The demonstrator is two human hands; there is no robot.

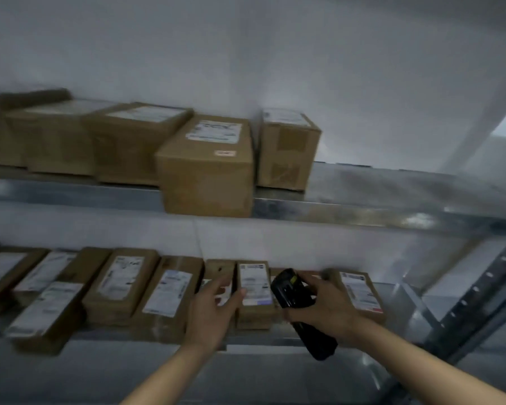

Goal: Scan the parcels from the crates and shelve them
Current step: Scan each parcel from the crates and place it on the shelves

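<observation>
My right hand [324, 308] grips a black handheld scanner [292, 290], its handle pointing down and right. It hovers over a row of small brown parcels on the lower metal shelf [246, 344]. My left hand [214, 308] reaches forward with fingers spread and relaxed, its fingertips at the left edge of a narrow labelled parcel [254, 290]. Whether the fingers touch that parcel is unclear in the blur. Another labelled parcel [361, 292] lies to the right of the scanner.
The upper metal shelf [348, 211] carries several larger cardboard boxes [208, 168] on its left and middle; its right part is bare metal. More small labelled parcels [117, 285] fill the lower shelf's left. A perforated shelf upright [476, 290] stands at the right.
</observation>
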